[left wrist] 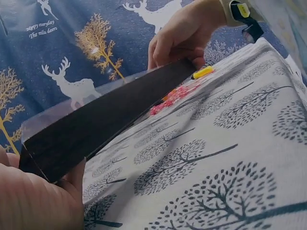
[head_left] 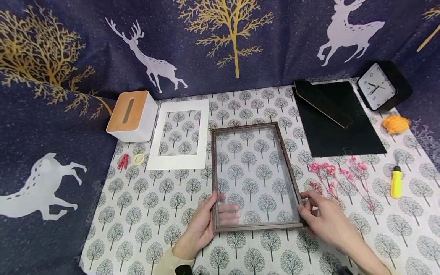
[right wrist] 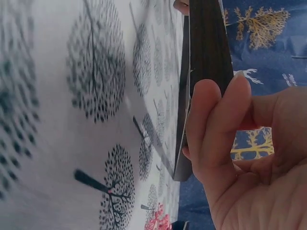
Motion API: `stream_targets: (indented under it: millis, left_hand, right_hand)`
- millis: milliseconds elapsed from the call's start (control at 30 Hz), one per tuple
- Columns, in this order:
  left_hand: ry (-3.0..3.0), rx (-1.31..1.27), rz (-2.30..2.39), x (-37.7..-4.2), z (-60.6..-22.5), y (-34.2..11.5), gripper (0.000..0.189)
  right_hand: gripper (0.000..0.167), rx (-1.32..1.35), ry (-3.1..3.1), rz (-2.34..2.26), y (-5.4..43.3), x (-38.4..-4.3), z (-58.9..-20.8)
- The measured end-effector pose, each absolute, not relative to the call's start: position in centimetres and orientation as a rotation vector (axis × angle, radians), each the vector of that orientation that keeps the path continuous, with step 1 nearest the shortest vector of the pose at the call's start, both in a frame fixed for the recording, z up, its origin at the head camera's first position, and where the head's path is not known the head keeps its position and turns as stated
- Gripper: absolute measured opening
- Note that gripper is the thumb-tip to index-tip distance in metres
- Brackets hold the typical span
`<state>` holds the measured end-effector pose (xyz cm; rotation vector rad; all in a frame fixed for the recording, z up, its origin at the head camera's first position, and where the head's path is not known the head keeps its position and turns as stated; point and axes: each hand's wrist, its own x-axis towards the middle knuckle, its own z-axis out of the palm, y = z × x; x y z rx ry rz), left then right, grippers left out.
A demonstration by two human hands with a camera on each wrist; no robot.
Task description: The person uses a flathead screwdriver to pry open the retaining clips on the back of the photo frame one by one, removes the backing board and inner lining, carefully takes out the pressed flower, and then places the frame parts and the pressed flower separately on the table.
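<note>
A dark brown picture frame [head_left: 256, 228] with a clear pane [head_left: 258, 179] is held over the tablecloth, its near edge facing the person. My left hand [head_left: 201, 225] grips its left side near the lower corner, thumb outside and fingers showing through the pane from underneath. At the lower right corner my right hand [head_left: 323, 215] pinches the rim between thumb and fingers. The left wrist view shows the frame's dark side [left wrist: 100, 117] tilted above the cloth. In the right wrist view, the right fingers [right wrist: 201, 120] bend around the edge.
A white mat [head_left: 178, 162] lies left of the frame, with a tissue box [head_left: 124, 114], red clip [head_left: 123, 162] and yellow ring [head_left: 139, 159] beyond. Rightward are a black backing board [head_left: 330, 133], clock [head_left: 381, 88], orange yarn [head_left: 396, 124], pink flowers [head_left: 326, 170] and a yellow-handled tool [head_left: 396, 184].
</note>
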<state>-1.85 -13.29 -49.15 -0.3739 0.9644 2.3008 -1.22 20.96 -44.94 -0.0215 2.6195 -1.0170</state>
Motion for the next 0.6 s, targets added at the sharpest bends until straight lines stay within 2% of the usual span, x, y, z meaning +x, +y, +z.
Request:
stream_targets:
  millis: [233,333,600]
  left_hand:
    - [0.902,-0.281,2.318,-1.8,-49.2,-13.4,0.037]
    - [0.912,-0.271,2.317,-1.8,-49.3,-13.4,0.037]
    - [0.905,-0.2,2.333,-1.6,-49.3,-13.4,0.035]
  right_hand:
    - [0.025,0.227,2.508,-1.196,21.1,0.4,-44.9]
    - [0.026,0.304,2.491,-1.246,21.0,1.1,-45.0]
    - [0.031,0.318,2.347,-1.368,20.5,1.8,-44.9]
